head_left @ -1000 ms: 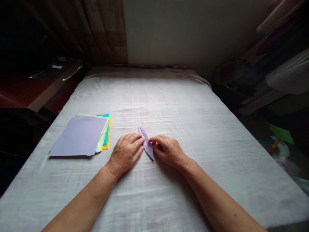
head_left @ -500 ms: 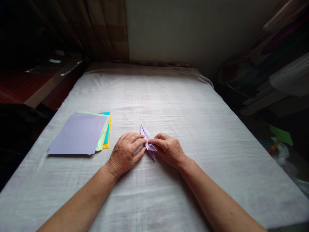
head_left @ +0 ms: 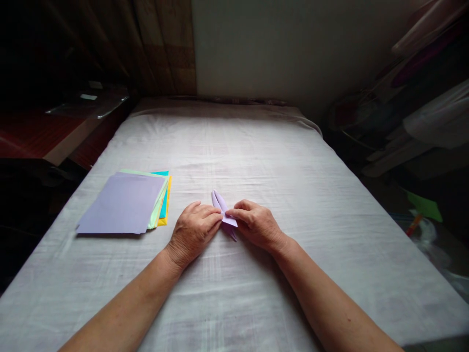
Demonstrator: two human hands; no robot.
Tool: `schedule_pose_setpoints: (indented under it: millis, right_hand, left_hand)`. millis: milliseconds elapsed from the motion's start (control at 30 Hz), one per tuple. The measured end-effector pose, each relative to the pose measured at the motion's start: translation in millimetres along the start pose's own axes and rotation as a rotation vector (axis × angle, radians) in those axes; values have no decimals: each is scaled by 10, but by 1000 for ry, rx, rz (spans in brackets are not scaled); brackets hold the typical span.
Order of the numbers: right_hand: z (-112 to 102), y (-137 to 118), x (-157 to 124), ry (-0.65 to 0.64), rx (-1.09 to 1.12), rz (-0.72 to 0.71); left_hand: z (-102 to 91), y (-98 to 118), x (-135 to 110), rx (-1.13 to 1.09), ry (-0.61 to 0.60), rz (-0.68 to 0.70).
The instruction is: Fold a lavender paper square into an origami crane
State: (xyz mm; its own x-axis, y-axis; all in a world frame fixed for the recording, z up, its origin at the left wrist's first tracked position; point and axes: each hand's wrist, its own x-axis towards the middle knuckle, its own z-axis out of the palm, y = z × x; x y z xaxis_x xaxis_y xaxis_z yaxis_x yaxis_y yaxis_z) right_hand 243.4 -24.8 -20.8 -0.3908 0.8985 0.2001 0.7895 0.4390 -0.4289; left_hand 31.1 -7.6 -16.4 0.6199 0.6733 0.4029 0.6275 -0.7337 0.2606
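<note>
A small folded lilac paper piece (head_left: pixel 222 208) lies on the white cloth (head_left: pixel 256 156) between my hands. My left hand (head_left: pixel 192 232) rests palm down, its fingertips pressing the piece's left side. My right hand (head_left: pixel 256 226) pinches a flap of the same piece between thumb and forefinger, folding it across. The lower tip of the paper pokes out below my fingers; part of it is hidden under them.
A stack of coloured paper sheets (head_left: pixel 126 203), lilac on top with green, teal and yellow edges, lies to the left. A dark wooden ledge (head_left: pixel 54 137) borders the left side. Clutter and a green scrap (head_left: pixel 425 205) sit beyond the right edge.
My right hand has lifted a flap of the lilac piece and folded it over toward the middle. My left hand has stayed pressing the piece.
</note>
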Motion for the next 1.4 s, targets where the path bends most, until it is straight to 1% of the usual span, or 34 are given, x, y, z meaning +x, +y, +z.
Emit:
schedule_pose_setpoints:
  millis: [133,233,400,600,767,933,1067,1200,1300,1400]
  right_hand:
    - [12,5,2,13,1,-16]
    - [22,-33,35,30,-4,9]
    - [10,-137,125,7,-29,128]
    - [13,-161,153,5,-35,179]
    - [25,-149,168,25,40,230]
    - [46,-214,196,45,-38,315]
    - [78,-259,210,67,-95,342]
    - [104,-260,227,72,-105,358]
    - [120,-234,212,118,-65,344]
    - [131,-200,137,223,59,283]
  left_hand:
    - [2,-9,-15,-40,4,-27]
    - [2,-11,1,-88,25,-73]
    - [-1,4,48,-146,41,-250]
    - [9,19,52,-149,17,-245]
    - [27,19,88,-160,4,-339]
    - [47,42,124,-164,-9,-399]
    - [62,61,126,-135,2,-418]
    - [68,65,125,-137,4,-424]
    - [70,66,129,-151,17,-441]
    - [70,63,129,-182,29,-444]
